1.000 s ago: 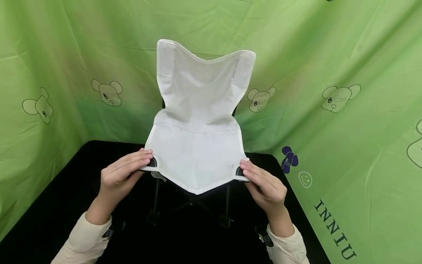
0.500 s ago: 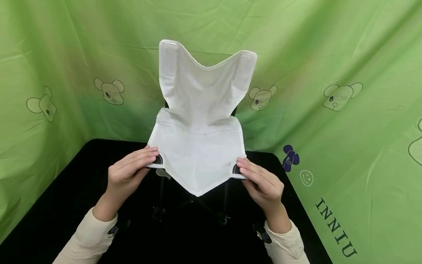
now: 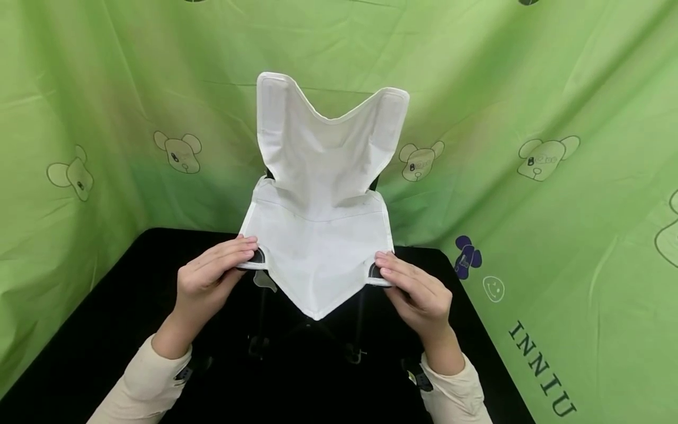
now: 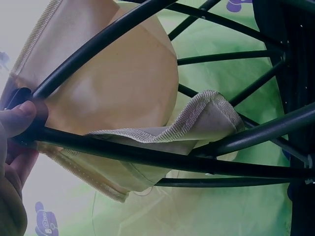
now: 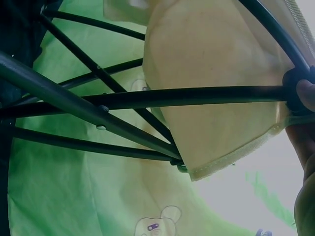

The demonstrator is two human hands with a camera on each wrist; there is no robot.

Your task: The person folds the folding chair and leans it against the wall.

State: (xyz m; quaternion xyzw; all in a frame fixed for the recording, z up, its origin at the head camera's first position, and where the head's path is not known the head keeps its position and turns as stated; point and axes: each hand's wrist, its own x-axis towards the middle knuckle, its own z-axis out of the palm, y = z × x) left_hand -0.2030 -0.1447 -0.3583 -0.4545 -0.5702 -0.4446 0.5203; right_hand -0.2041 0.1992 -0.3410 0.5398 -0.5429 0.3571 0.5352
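Note:
A small folding camp chair (image 3: 318, 247) with white fabric and a thin black frame stands in the middle of the head view. My left hand (image 3: 212, 280) grips its front left seat corner, fingers over the black corner patch and thumb beneath. At the front right corner, my right hand (image 3: 418, 291) pinches the fabric and frame joint the same way. From below, the left wrist view shows black tubes (image 4: 123, 152) meeting at the corner joint by my thumb. Similar crossing tubes (image 5: 197, 98) run to the joint under my right thumb. The seat sags to a point between my hands.
The chair stands on a black tabletop (image 3: 132, 306). Green cloth (image 3: 593, 235) printed with cartoon bear heads hangs behind and on both sides. A small grey tag (image 3: 265, 281) dangles below the seat's front left edge.
Both hands have moved a little inward, the left more than the right. The chair has narrowed slightly, its seat front sagging lower and the backrest's top edge dipping deeper.

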